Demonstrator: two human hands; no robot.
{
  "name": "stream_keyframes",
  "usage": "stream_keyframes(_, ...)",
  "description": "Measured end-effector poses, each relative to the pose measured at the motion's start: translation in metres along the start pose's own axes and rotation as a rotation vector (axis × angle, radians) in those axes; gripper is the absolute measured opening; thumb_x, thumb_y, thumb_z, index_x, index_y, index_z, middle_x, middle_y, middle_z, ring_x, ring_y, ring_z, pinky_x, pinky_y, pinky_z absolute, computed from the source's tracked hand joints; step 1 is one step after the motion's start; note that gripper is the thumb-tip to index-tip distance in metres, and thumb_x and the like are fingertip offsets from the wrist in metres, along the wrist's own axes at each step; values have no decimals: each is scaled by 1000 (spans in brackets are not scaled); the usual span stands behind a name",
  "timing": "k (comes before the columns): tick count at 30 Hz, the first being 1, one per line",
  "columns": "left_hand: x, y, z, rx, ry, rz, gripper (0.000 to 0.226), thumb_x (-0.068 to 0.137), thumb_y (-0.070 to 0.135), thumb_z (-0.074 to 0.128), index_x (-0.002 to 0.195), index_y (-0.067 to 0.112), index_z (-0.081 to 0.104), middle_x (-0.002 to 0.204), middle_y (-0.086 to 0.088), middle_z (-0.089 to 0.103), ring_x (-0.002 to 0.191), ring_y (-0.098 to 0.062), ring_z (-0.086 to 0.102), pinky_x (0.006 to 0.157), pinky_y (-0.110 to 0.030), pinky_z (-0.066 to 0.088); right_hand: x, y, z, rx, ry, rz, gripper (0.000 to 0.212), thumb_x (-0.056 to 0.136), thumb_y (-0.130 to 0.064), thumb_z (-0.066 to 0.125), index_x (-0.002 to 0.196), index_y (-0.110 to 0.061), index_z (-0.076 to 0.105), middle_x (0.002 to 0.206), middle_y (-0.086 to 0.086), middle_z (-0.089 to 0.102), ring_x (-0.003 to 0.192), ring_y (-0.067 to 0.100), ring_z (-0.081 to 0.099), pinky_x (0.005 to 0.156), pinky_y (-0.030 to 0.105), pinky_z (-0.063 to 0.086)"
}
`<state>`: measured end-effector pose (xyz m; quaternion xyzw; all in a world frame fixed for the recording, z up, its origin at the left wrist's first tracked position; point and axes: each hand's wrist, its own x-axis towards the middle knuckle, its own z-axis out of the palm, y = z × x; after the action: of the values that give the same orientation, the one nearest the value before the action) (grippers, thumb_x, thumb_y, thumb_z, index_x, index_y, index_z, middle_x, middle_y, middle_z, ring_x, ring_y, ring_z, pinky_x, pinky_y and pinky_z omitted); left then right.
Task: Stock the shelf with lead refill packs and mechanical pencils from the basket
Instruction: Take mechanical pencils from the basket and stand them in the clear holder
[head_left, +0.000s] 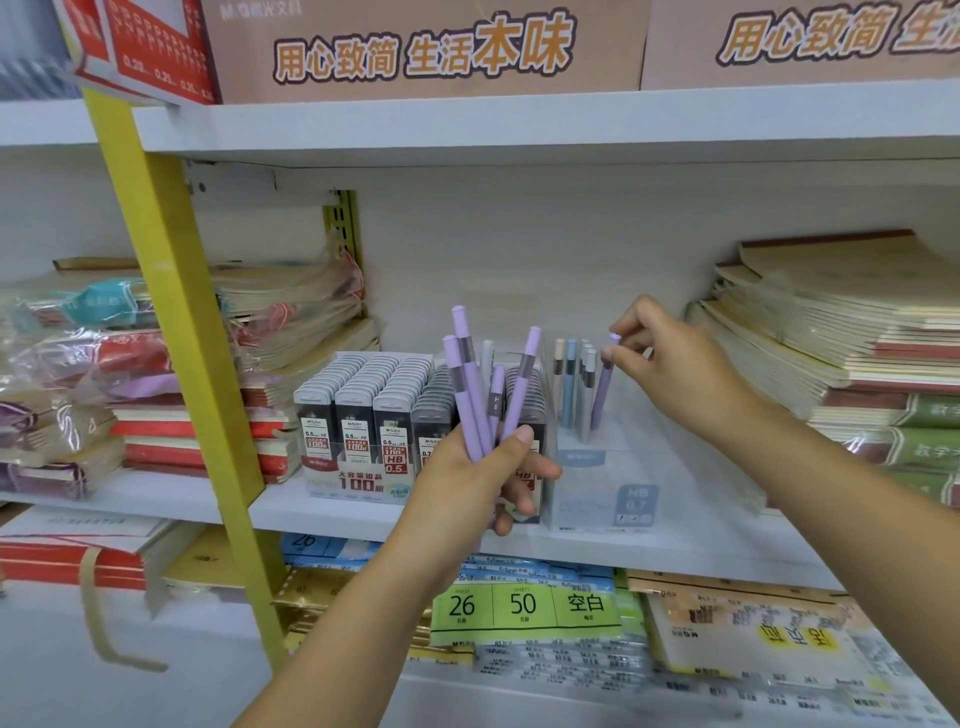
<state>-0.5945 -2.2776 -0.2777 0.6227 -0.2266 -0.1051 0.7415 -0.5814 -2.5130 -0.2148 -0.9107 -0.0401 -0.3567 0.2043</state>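
My left hand (480, 475) grips a bunch of several purple mechanical pencils (475, 384), tips down, in front of the middle shelf. My right hand (670, 358) pinches the top of one purple pencil (603, 384) standing upright in a clear display box (608, 467). Peach, blue and grey pencils (571, 382) stand in that same box. To its left sits a display carton (358, 480) filled with rows of lead refill packs (363, 395). The basket is out of view.
Stacks of wrapped notebooks (156, 374) lie left of the carton, behind a yellow upright post (176, 312). Tall piles of notebooks (841, 332) fill the right end of the white shelf (675, 545). Paper packs (524, 608) lie on the shelf below.
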Motion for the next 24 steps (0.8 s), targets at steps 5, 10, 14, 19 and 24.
stream_keyframes(5, -3, 2, -2, -4, 8, -19, 10, 99, 24, 61, 102, 14, 63, 89, -9, 78, 52, -11, 58, 43, -23, 41, 5, 2, 1, -267, 2, -48, 13, 92, -29, 62, 99, -19, 66, 103, 1, 60, 106, 21, 45, 74, 26, 28)
stream_keyframes(10, -5, 4, -2, -23, 0, -40, 9, 98, 24, 64, 98, 15, 65, 85, -7, 78, 52, -10, 58, 43, -21, 42, 0, -10, -3, -263, 20, -22, 20, 97, -25, 55, 108, -18, 69, 108, 5, 58, 109, 23, 44, 82, 24, 28)
stream_keyframes(14, -3, 3, -1, -11, -15, -37, 12, 98, 24, 64, 101, 13, 65, 80, -6, 76, 48, -10, 54, 42, -20, 40, -22, -50, -11, 301, 20, 39, 15, 96, -32, 55, 103, -27, 67, 86, -10, 69, 84, 4, 61, 68, 10, 42)
stream_keyframes(19, -1, 1, 6, 7, -80, -26, 13, 97, 27, 65, 100, 14, 63, 72, -2, 71, 46, -8, 43, 41, -19, 35, -32, -78, -11, 768, -144, 145, 17, 93, -14, 62, 108, -20, 63, 82, 2, 75, 67, 9, 67, 57, 20, 51)
stream_keyframes(24, -2, 7, 5, -24, -67, 11, 31, 86, 44, 65, 106, 20, 62, 69, 2, 65, 45, -7, 38, 39, -17, 30, -25, -62, -25, 805, 121, 157, 15, 95, -10, 58, 100, -24, 59, 81, 2, 75, 65, 14, 66, 54, 22, 48)
